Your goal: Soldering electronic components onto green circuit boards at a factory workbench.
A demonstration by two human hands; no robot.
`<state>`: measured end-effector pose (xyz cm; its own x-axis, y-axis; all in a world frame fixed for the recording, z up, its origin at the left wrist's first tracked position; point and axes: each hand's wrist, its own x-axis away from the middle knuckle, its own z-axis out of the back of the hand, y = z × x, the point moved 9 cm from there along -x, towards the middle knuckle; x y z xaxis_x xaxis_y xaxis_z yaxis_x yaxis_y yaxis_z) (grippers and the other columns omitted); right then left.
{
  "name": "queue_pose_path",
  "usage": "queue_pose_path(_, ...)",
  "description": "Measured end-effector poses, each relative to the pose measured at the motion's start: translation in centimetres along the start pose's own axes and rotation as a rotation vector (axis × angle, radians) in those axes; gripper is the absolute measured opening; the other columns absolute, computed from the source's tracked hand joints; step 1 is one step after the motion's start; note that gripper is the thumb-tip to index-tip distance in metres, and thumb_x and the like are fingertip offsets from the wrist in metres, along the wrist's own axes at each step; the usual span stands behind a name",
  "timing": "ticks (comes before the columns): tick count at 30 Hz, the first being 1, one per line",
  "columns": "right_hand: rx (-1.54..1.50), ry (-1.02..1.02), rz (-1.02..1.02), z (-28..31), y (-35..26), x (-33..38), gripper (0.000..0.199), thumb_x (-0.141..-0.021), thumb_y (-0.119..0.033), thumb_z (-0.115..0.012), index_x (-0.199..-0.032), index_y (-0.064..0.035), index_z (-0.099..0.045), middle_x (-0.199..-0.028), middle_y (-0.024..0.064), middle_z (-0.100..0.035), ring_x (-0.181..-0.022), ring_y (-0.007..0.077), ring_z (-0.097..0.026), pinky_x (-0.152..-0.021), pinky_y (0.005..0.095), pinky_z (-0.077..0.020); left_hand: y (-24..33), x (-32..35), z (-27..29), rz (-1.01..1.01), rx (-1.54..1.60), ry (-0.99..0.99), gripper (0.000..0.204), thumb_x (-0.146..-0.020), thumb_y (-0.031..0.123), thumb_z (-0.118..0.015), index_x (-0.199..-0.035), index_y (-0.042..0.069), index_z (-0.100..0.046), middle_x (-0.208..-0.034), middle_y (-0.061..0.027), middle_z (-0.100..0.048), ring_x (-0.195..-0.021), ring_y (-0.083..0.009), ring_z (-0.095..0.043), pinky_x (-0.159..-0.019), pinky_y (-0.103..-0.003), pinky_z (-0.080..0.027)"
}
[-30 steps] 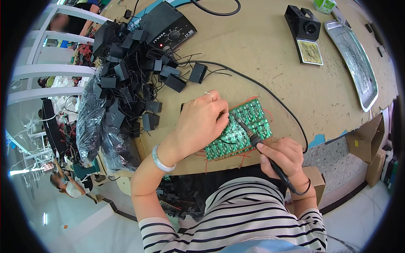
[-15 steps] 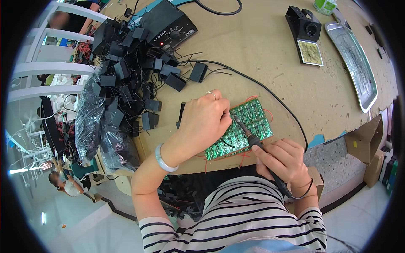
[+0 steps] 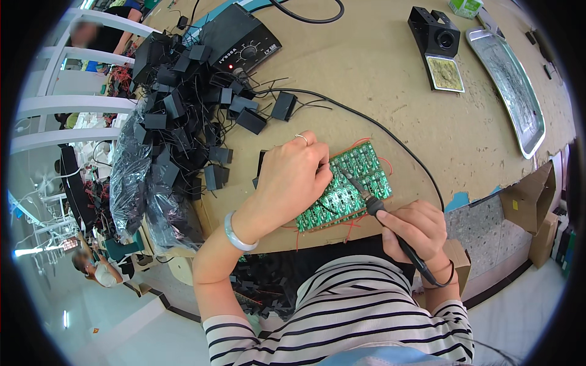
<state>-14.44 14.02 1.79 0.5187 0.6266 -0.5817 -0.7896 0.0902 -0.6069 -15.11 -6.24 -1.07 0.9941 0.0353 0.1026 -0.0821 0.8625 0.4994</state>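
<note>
My left hand (image 3: 292, 177) is closed in a pinch over the left part of a green circuit board panel (image 3: 366, 171). A thin black wire (image 3: 329, 208) runs out from under this hand across the board, and a dark strand shows at the pinched fingertips, partly hidden. Held like a pen in my right hand (image 3: 421, 229) is a soldering iron (image 3: 375, 207), its metal tip slanting up and left over the middle of the board. Whether the tip touches the board I cannot tell. Red wires (image 3: 351, 229) stick out around the panel's edges.
Many black boxes with wires (image 3: 177, 104) are heaped at left beside clear plastic wrap (image 3: 131, 177). Behind them stands a black soldering station (image 3: 241, 36), its cable crossing the table. An iron stand (image 3: 434, 33) with a yellow sponge (image 3: 444, 73) and a metal tray (image 3: 510, 91) lie at right.
My right hand has drawn the soldering iron a little to the right, so its tip is farther from my left fingertips. The left hand keeps its pinch. The whole view has shifted slightly.
</note>
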Motion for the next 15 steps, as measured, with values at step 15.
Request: queue_pose_path(15, 0.0, -0.025, -0.004, -0.9, 0.4, -0.4, 0.039, -0.068, 0.001, -0.075, -0.107, -0.0036, -0.074, -0.079, 0.0054, -0.066, -0.066, 0.0205, -0.066, -0.058, 0.0319, -0.0529, 0.4, 1.3, 0.2, 0.004, -0.046, 0.114, 0.008, -0.081, 0.008, -0.074, -0.083, 0.006, -0.066, -0.085, -0.0079, -0.061, -0.072, -0.0288, -0.066, -0.063, -0.04, -0.052)
